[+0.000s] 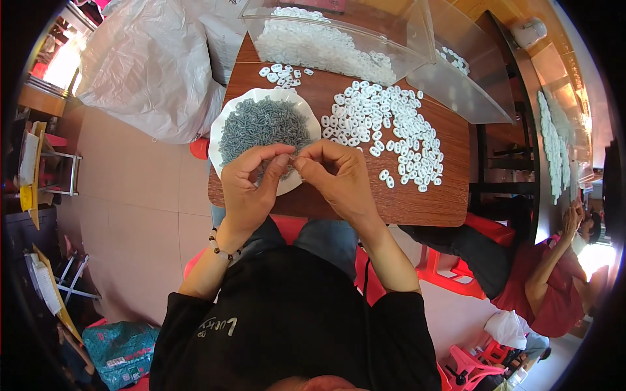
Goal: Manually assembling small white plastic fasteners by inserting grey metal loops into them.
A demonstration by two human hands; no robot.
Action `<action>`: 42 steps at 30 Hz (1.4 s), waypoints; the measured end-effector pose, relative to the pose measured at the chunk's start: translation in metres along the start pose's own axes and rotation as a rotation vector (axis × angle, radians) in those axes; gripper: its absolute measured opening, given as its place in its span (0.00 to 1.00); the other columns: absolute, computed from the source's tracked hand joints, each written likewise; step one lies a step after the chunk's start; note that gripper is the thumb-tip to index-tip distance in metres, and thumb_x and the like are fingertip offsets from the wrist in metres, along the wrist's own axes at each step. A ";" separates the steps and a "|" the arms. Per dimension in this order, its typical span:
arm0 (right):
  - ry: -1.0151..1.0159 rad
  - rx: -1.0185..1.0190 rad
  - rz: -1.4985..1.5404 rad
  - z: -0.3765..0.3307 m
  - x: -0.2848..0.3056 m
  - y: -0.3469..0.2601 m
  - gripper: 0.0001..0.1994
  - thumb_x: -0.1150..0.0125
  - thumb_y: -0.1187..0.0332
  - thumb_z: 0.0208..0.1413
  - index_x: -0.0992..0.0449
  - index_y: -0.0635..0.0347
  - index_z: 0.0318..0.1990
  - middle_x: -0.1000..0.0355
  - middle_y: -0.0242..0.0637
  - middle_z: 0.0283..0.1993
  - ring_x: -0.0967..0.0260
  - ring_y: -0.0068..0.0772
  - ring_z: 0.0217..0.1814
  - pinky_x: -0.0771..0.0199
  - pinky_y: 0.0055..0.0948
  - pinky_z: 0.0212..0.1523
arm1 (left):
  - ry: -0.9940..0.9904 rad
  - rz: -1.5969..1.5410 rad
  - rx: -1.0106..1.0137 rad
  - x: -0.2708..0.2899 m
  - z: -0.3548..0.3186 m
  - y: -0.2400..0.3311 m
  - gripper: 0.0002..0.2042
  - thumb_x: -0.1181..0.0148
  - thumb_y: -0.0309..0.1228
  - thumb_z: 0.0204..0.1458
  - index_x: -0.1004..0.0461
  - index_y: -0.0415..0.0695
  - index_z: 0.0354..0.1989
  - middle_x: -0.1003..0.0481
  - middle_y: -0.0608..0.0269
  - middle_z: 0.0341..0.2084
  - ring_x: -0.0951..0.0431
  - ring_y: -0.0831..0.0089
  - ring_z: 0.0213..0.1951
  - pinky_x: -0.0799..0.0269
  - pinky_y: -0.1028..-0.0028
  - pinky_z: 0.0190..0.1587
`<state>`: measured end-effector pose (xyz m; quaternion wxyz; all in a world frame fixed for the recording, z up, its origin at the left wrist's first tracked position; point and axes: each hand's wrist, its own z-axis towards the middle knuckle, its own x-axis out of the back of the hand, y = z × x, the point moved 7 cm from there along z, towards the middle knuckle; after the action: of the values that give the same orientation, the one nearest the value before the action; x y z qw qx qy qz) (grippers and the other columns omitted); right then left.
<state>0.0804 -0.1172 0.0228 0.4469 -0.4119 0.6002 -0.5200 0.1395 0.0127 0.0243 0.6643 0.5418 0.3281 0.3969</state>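
Above the near edge of a white scalloped bowl (pixel 215 140), my two hands meet fingertip to fingertip. My left hand (pixel 251 186) pinches thumb against forefinger; a beaded bracelet (pixel 223 251) circles that wrist. My right hand (pixel 339 179) is pinched the same way, touching or nearly touching the left. What sits between the fingertips is too small to make out. Many small grey-blue screw-like pieces (pixel 264 124) fill the bowl. To its right, small white oval pieces with two holes (pixel 372 111) lie spread over the brown wooden table (pixel 417 208).
A clear bin (pixel 326 39) of white pieces stands at the table's back. A few white pieces (pixel 283 73) lie behind the bowl. A large plastic-wrapped bundle (pixel 150 72) is at the left. Another person (pixel 554 280) in dark red sits at a table on the right, near red stools (pixel 450 270).
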 end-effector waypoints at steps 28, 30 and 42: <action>0.070 0.011 -0.125 -0.001 0.003 0.005 0.03 0.41 0.75 0.54 0.25 0.64 0.35 0.28 0.25 0.29 0.36 0.09 0.30 0.37 0.12 0.29 | 0.014 0.177 -0.070 -0.008 -0.002 0.001 0.04 0.44 0.23 0.56 0.26 0.34 0.34 0.24 0.61 0.22 0.25 0.80 0.27 0.30 0.79 0.31; 0.043 -0.003 -0.084 0.000 0.003 0.007 0.02 0.41 0.75 0.54 0.26 0.64 0.35 0.29 0.23 0.29 0.37 0.09 0.29 0.38 0.11 0.28 | -0.008 0.213 -0.077 -0.007 0.000 0.003 0.04 0.44 0.23 0.55 0.27 0.35 0.33 0.24 0.61 0.22 0.25 0.79 0.26 0.31 0.79 0.30; 0.105 0.260 -0.422 -0.002 -0.008 -0.004 0.02 0.39 0.77 0.51 0.26 0.65 0.32 0.30 0.27 0.27 0.37 0.11 0.25 0.36 0.15 0.24 | -0.053 -0.189 0.371 -0.007 0.001 -0.041 0.12 0.50 0.33 0.61 0.28 0.40 0.28 0.27 0.68 0.20 0.34 0.86 0.21 0.40 0.83 0.23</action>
<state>0.0806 -0.1099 0.0278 0.3461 -0.4396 0.4512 -0.6953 0.1443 0.0024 -0.0158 0.5961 0.6318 0.4272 0.2511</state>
